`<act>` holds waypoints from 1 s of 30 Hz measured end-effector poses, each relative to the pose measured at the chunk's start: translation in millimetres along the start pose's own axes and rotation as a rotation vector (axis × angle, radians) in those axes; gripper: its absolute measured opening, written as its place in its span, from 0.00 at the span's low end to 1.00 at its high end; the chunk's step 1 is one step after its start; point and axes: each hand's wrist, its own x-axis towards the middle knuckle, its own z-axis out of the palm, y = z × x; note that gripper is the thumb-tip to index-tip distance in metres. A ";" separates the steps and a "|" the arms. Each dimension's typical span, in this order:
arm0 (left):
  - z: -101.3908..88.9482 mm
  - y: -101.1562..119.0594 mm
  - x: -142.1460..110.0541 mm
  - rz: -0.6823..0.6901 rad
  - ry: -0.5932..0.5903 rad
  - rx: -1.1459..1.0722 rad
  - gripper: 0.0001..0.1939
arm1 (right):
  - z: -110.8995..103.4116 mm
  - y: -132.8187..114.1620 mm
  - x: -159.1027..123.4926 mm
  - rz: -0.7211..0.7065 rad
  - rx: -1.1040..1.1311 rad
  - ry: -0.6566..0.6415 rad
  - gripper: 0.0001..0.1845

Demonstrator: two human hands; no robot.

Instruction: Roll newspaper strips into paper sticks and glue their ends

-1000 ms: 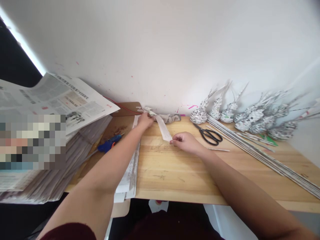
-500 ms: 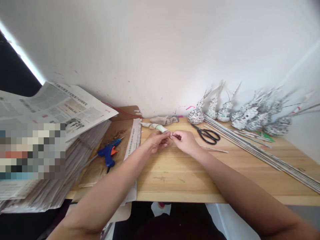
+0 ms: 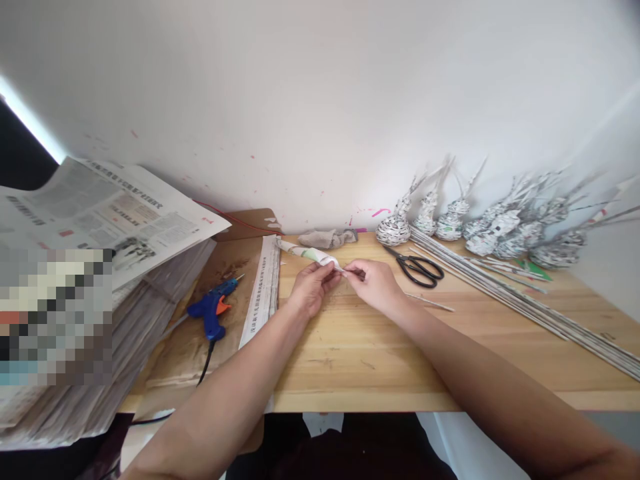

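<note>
A partly rolled strip of newspaper (image 3: 306, 253) slants from the upper left down into my hands above the wooden table. My left hand (image 3: 314, 285) has its fingers curled round the roll's lower end, thumb on top. Close beside it, my right hand (image 3: 370, 280) pinches the roll's thin twisted tip between thumb and fingers. The roll is wide and loose at its far end and narrows toward my right hand. Just behind it lies a crumpled grey cloth (image 3: 327, 238). Black-handled scissors (image 3: 420, 270) rest to the right of my right hand.
A blue glue gun (image 3: 209, 312) lies on brown cardboard (image 3: 175, 363) at left, beside a newspaper strip stack (image 3: 259, 293) and a tall newspaper pile (image 3: 150, 307). Long paper sticks (image 3: 505, 293) cross the right side. Several woven paper gourd shapes (image 3: 393, 230) stand along the wall.
The camera view has shifted slightly. Both hands stay close together on the newspaper roll, whose twisted tip now shows more clearly between them.
</note>
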 end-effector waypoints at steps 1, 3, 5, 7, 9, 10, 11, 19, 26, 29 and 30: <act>0.9 -0.3 -1.0 -0.002 0.000 0.000 0.05 | 0.2 -1.1 -0.5 -0.018 -0.015 0.008 0.08; 3.1 -0.9 -3.3 -0.003 0.007 0.000 0.06 | 0.4 -3.2 -1.3 -0.052 -0.052 0.017 0.08; 4.9 -1.4 -5.3 0.002 0.011 0.000 0.07 | 0.3 -4.5 -1.9 -0.074 -0.071 0.016 0.08; 5.6 -1.6 -6.3 0.020 0.016 0.001 0.08 | 0.4 -4.5 -2.4 -0.081 -0.058 0.019 0.08; 5.0 -1.4 -5.9 0.045 0.017 -0.001 0.09 | 0.5 -3.4 -2.7 -0.082 -0.032 0.034 0.08; 4.4 -1.0 -5.3 0.057 0.023 -0.005 0.09 | 0.4 -2.7 -2.8 -0.082 -0.021 0.044 0.08; 3.6 -0.4 -4.4 0.065 0.033 -0.010 0.09 | 0.1 -2.1 -2.9 -0.082 -0.016 0.052 0.07; 0.7 4.4 -0.8 0.071 0.096 -0.079 0.08 | -5.9 -2.8 -2.2 -0.145 -0.159 0.058 0.04; 1.4 5.6 -3.9 0.068 0.052 -0.067 0.08 | -8.1 -9.6 -4.7 -0.191 -0.224 0.034 0.08; 0.0 8.8 -3.1 0.071 0.039 -0.066 0.07 | -10.4 -11.3 -5.1 -0.170 -0.221 -0.003 0.12; -0.6 9.9 -2.7 0.070 0.038 -0.063 0.07 | -11.1 -11.6 -5.0 -0.152 -0.224 -0.019 0.14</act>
